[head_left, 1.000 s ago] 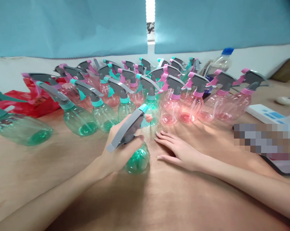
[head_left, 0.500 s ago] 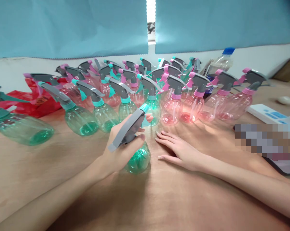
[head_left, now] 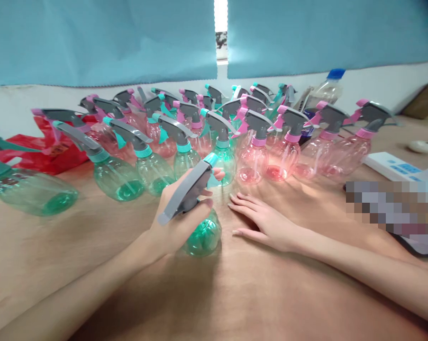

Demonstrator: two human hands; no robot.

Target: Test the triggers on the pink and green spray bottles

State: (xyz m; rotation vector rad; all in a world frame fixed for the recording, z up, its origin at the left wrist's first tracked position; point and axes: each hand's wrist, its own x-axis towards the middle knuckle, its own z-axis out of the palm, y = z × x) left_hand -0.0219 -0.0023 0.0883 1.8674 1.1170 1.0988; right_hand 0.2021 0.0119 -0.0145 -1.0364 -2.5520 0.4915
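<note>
My left hand [head_left: 180, 213] is closed around the neck of a green spray bottle [head_left: 204, 234], just under its grey trigger head with a turquoise nozzle. The bottle's base rests on the wooden table [head_left: 235, 293]; my fingers hide its collar and most of its trigger. To the right, my right hand [head_left: 261, 220] lies palm down on the wood, fingers stretched out and holding nothing. A pink spray bottle [head_left: 252, 163] stands beyond its fingertips. Just past my left hand is another green spray bottle [head_left: 223, 161].
Several green and pink spray bottles [head_left: 119, 177] fill the back of the table. Behind them at left lies a red plastic bag [head_left: 53, 151]. A blue-capped bottle [head_left: 327, 90], a white box-like object [head_left: 391, 166] and a blurred-out flat device [head_left: 418, 246] are at right.
The view has shifted very slightly. Both hands and the held spray bottle keep their places on the table.
</note>
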